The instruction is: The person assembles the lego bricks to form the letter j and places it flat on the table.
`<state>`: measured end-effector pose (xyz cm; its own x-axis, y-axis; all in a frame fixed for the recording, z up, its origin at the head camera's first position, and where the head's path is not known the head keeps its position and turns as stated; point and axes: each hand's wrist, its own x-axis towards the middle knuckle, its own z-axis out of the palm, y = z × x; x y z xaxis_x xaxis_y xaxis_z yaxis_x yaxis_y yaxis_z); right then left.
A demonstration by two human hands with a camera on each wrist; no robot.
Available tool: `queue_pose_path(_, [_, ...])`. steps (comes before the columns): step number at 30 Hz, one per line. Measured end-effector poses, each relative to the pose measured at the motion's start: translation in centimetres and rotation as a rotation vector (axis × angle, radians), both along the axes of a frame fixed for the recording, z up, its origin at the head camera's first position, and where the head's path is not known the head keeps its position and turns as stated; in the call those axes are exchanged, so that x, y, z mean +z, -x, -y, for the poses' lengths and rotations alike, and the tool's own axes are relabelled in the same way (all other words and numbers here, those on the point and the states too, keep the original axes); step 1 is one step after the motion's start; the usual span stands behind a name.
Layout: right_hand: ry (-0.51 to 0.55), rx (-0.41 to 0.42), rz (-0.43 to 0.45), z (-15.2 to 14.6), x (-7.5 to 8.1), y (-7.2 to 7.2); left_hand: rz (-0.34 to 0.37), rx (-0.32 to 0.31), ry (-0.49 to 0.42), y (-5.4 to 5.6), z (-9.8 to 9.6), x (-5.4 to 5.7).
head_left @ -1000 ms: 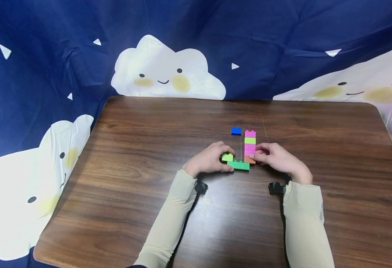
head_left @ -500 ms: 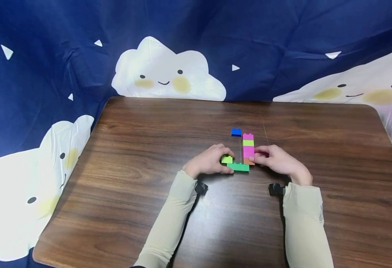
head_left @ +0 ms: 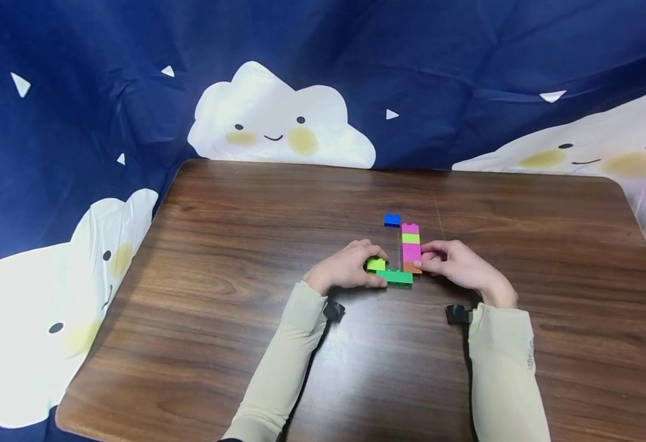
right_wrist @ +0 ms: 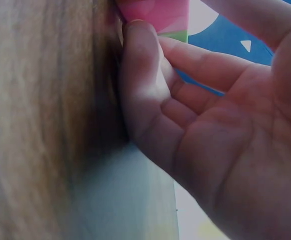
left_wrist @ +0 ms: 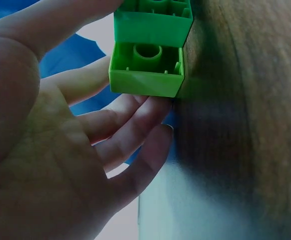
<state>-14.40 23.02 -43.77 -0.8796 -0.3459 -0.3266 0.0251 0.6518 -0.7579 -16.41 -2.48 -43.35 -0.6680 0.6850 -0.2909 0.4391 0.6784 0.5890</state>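
My left hand grips a long green toy building brick, thumb on its near side and fingers around the far side. A lime brick is joined to it, its hollow underside showing in the left wrist view. On the other side, my right hand pinches the near end of a column of bricks, where an orange brick sits. Beyond that come a pink section, a lime band and a pink end. The column's near end is close by the green brick's right end.
A small blue brick lies just beyond the hands, left of the column's far end. Everything is on a brown wooden table. A dark blue curtain with printed clouds hangs along the back and left edges.
The column in my right hand has shifted slightly left and toward me, closer to the green brick. My left hand keeps its grip with little movement.
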Motion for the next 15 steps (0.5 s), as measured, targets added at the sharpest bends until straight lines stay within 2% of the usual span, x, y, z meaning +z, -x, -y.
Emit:
queue_pose_path(10, [0.009,-0.021,0.034,0.21,0.21,-0.1,0.008,-0.01,0.0,0.14,0.13,-0.25])
queue_pose_path(15, [0.052,-0.069,0.055,-0.11,0.09,-0.07,0.008,-0.013,0.0,0.14,-0.08,-0.26])
